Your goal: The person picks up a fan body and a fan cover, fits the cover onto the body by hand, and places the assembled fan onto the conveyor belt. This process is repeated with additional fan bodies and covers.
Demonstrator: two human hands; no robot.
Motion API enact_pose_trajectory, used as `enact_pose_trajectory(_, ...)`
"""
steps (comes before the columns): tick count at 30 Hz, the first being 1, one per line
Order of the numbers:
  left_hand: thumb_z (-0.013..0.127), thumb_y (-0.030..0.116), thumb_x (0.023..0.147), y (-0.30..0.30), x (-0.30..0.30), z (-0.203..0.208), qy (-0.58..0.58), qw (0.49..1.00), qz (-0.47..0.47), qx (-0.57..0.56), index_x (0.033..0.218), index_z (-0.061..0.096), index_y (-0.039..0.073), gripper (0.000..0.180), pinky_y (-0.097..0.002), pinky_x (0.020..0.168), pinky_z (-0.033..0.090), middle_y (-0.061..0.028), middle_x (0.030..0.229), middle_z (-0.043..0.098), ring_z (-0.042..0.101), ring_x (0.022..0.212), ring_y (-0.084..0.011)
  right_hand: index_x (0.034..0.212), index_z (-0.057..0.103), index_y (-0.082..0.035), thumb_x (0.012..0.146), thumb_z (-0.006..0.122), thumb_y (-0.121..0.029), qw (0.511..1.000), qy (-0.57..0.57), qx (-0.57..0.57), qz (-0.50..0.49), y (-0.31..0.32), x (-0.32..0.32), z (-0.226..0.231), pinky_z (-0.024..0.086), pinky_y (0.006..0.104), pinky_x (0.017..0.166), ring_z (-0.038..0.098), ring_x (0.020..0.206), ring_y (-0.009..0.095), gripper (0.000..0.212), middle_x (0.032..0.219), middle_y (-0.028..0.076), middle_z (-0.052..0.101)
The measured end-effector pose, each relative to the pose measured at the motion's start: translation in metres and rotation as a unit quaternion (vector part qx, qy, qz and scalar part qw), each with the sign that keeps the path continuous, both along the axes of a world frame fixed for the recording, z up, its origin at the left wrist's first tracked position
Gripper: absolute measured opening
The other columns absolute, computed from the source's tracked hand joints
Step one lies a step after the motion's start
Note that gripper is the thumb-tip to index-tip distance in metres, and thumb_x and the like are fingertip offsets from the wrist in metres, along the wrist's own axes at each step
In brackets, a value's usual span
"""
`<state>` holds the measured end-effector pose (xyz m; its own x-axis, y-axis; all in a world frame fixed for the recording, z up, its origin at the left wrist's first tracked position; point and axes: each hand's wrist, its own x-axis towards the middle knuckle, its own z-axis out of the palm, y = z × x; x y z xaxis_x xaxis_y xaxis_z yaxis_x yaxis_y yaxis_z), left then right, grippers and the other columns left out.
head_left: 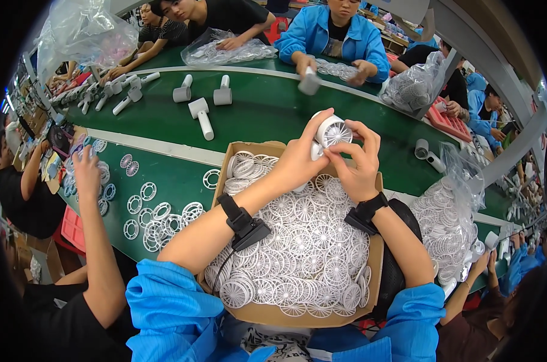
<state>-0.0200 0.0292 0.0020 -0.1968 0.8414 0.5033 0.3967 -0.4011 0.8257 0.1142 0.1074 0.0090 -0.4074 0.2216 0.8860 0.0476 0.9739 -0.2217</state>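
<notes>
Above the far side of a cardboard box (pixel 267 316), I hold a white handheld fan housing (pixel 317 151) in both hands. Its round head faces up and right, with a white spoked grille (pixel 335 133) at its front. My left hand (pixel 299 158) wraps the housing from the left, and my fingers hide most of its handle. My right hand (pixel 359 166) pinches the grille's rim from the right, thumb and fingertips against the edge. Many loose white spoked grilles (pixel 309 256) fill the box under my forearms. Whether the grille is fully seated cannot be seen.
Beyond the box runs a green conveyor (pixel 255 123) carrying several white fan housings (pixel 202 118). White rings (pixel 148 191) lie left of the box. A plastic bag of grilles (pixel 442 223) stands to the right. Co-workers sit opposite and on both sides; one arm (pixel 98 241) reaches in at left.
</notes>
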Motion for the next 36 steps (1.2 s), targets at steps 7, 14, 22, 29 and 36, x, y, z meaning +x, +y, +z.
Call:
enact_pose_trajectory(7, 0.060, 0.007, 0.080, 0.001, 0.004, -0.002, -0.006, 1.000, 0.003, 0.003, 0.142, 0.022, 0.021, 0.074, -0.0419, 0.074, 0.051, -0.0234, 0.108, 0.060, 0.063, 0.090, -0.0408, 0.085, 0.068, -0.010, 0.066, 0.078, -0.007, 1.000, -0.001, 0.007, 0.001, 0.000, 0.002, 0.000, 0.043, 0.0369, 0.089, 0.048, 0.106, 0.028, 0.021, 0.121, 0.012, 0.052)
enact_pose_trajectory(14, 0.060, 0.011, 0.082, -0.005, 0.005, 0.006, -0.176, 0.973, -0.102, -0.108, 0.143, 0.021, 0.022, 0.072, -0.0321, 0.064, 0.052, -0.0143, 0.108, 0.058, 0.064, 0.074, -0.0214, 0.106, 0.067, -0.012, 0.075, 0.071, -0.009, 0.995, -0.071, 0.039, -0.056, 0.010, 0.006, 0.008, 0.042, 0.0332, 0.089, 0.046, 0.110, 0.025, 0.032, 0.126, 0.010, 0.050)
enact_pose_trajectory(22, 0.043, 0.026, 0.096, -0.004, -0.001, 0.005, -0.214, 0.965, -0.144, -0.055, 0.145, 0.022, 0.020, 0.053, -0.0229, 0.054, 0.048, -0.0074, 0.102, 0.057, 0.056, 0.061, -0.0106, 0.129, 0.044, 0.000, 0.090, 0.058, -0.017, 0.841, -0.013, -0.456, 0.292, 0.005, -0.001, 0.004, 0.042, 0.0286, 0.092, 0.052, 0.108, 0.014, 0.045, 0.122, 0.009, 0.052)
enact_pose_trajectory(29, 0.036, 0.032, 0.099, -0.006, 0.003, 0.005, -0.103, 0.989, -0.078, -0.069, 0.143, 0.031, 0.018, 0.046, -0.0220, 0.054, 0.047, -0.0054, 0.093, 0.059, 0.055, 0.059, -0.0084, 0.126, 0.047, -0.003, 0.093, 0.053, -0.016, 0.786, 0.027, -0.535, 0.308, 0.015, 0.004, -0.001, 0.045, 0.0288, 0.089, 0.055, 0.104, 0.014, 0.036, 0.117, 0.008, 0.055)
enact_pose_trajectory(36, 0.040, 0.036, 0.098, -0.003, -0.002, 0.005, -0.190, 0.963, -0.127, -0.141, 0.144, 0.026, 0.023, 0.050, -0.0227, 0.048, 0.048, -0.0048, 0.082, 0.058, 0.057, 0.059, -0.0099, 0.129, 0.045, -0.005, 0.096, 0.046, -0.023, 0.798, -0.003, -0.534, 0.280, 0.018, 0.001, -0.004, 0.046, 0.0296, 0.088, 0.056, 0.103, 0.013, 0.038, 0.114, 0.005, 0.057)
